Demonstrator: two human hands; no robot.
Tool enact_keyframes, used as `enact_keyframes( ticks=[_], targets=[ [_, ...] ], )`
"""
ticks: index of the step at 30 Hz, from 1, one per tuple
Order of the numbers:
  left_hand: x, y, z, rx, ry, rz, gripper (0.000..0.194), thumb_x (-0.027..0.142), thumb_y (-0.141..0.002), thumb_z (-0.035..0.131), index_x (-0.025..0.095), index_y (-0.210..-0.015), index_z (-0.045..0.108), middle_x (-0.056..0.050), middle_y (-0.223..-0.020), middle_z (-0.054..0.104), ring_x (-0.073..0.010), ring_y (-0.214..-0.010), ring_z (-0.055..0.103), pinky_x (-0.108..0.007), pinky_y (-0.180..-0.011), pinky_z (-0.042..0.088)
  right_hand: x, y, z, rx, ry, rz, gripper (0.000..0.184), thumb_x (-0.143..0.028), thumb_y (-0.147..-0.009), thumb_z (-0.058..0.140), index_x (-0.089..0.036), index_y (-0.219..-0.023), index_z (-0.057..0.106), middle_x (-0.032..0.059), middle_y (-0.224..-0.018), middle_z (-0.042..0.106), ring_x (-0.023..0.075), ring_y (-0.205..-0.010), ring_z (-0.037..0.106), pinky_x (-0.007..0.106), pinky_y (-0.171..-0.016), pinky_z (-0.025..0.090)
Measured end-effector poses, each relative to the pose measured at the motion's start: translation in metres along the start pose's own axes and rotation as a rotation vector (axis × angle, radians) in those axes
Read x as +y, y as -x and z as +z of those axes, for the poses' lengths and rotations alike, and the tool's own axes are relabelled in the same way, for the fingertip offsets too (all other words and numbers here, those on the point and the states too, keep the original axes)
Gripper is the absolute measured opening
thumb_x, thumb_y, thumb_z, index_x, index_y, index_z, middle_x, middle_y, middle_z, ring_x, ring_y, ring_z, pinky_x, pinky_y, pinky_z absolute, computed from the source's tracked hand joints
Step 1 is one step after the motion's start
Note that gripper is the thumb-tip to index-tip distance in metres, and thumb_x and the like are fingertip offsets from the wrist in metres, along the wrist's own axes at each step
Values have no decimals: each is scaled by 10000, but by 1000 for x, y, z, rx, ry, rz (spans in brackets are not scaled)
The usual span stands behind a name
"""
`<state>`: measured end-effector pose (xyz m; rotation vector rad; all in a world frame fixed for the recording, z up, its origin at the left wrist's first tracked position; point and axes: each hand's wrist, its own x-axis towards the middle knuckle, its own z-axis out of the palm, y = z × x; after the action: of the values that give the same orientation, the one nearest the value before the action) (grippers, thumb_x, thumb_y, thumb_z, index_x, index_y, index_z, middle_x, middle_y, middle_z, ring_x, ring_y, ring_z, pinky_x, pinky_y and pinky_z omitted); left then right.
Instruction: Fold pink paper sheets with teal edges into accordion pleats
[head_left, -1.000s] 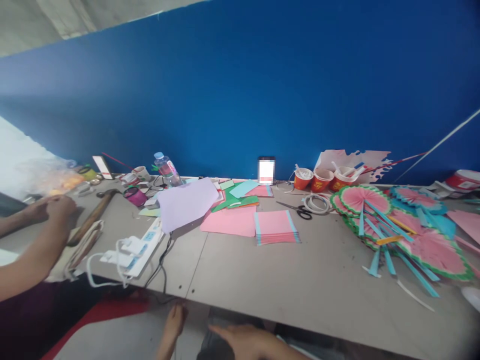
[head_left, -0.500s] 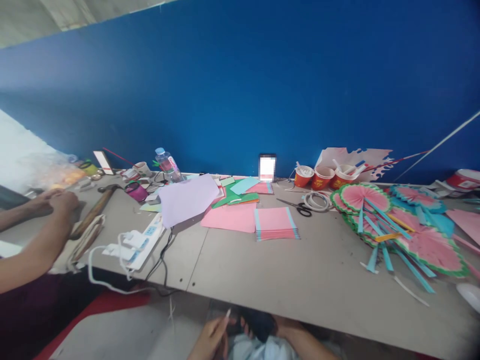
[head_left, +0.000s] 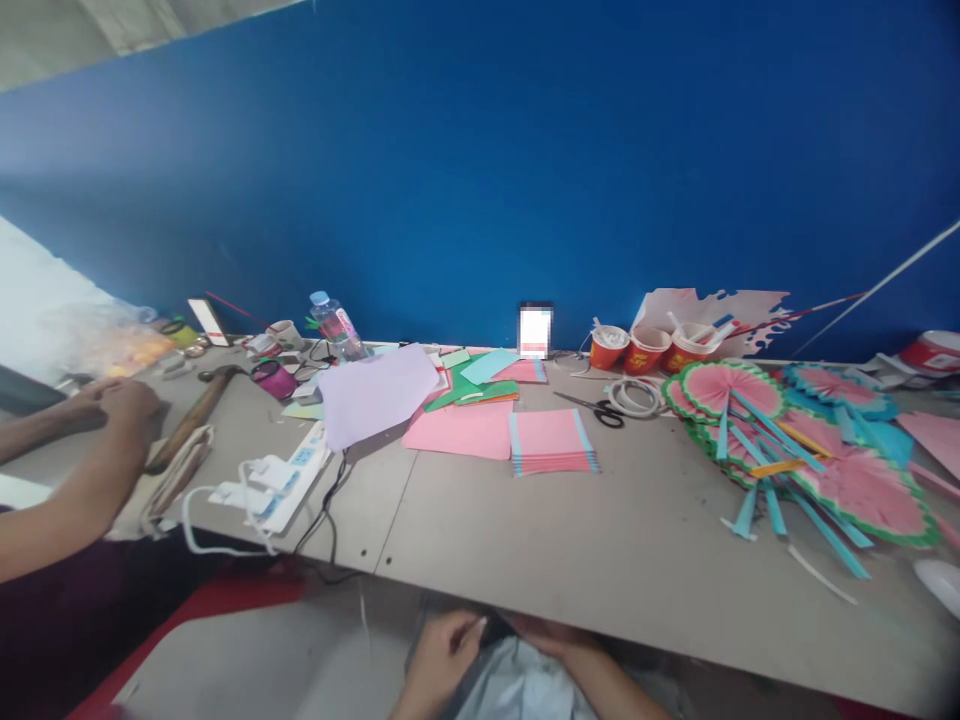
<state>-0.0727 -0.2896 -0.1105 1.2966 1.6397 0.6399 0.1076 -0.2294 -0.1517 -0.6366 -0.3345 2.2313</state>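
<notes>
Below the table's near edge, over my lap, my left hand [head_left: 448, 645] is closed, its thumb and fingers pressed together. A small pale tip shows at its fingertips; whether this is a nail or a held thing I cannot make out. To its right, my right hand [head_left: 546, 636] reaches under the table edge, and its fingers are lost in shadow. Light grey-blue cloth [head_left: 517, 685] lies between my forearms. Neither hand touches the tabletop. Closest on the table above them is a stack of pink paper [head_left: 553, 440] with light blue edges.
Black scissors [head_left: 600, 408], a white tape roll [head_left: 634, 397] and red paper cups [head_left: 646, 352] stand behind the stack. Pink pleated paper fans [head_left: 870, 490] lie right. Left are a power strip [head_left: 296, 480], a bottle [head_left: 337, 325], a hammer [head_left: 191, 415] and another person's hands [head_left: 124, 398].
My left hand has moved slightly right, and its fingers have curled in. My right hand has shifted a little left and under the table edge; its fingers no longer show.
</notes>
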Motion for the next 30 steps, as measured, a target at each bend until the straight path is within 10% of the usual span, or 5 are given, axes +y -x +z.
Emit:
enact_keyframes(
  ticks=[21, 30],
  targets=[
    [-11, 13, 40, 351, 178, -53, 522, 640, -764, 506, 155, -831, 686, -62, -700, 677, -160, -600, 573, -226, -596, 458, -2, 3, 8, 137, 157, 3, 300, -530, -655, 622, -273, -797, 683, 42, -838, 702, 276, -949, 610, 409, -874, 420],
    [-17, 12, 33, 266, 125, -89, 579, 665, -742, 514, 136, -872, 708, -69, -689, 692, -168, -592, 583, -230, -585, 456, -7, 4, 15, 143, 207, 22, 329, -511, -634, 624, -246, -821, 673, 52, -793, 680, 244, -815, 615, 388, -805, 442]
  ],
)
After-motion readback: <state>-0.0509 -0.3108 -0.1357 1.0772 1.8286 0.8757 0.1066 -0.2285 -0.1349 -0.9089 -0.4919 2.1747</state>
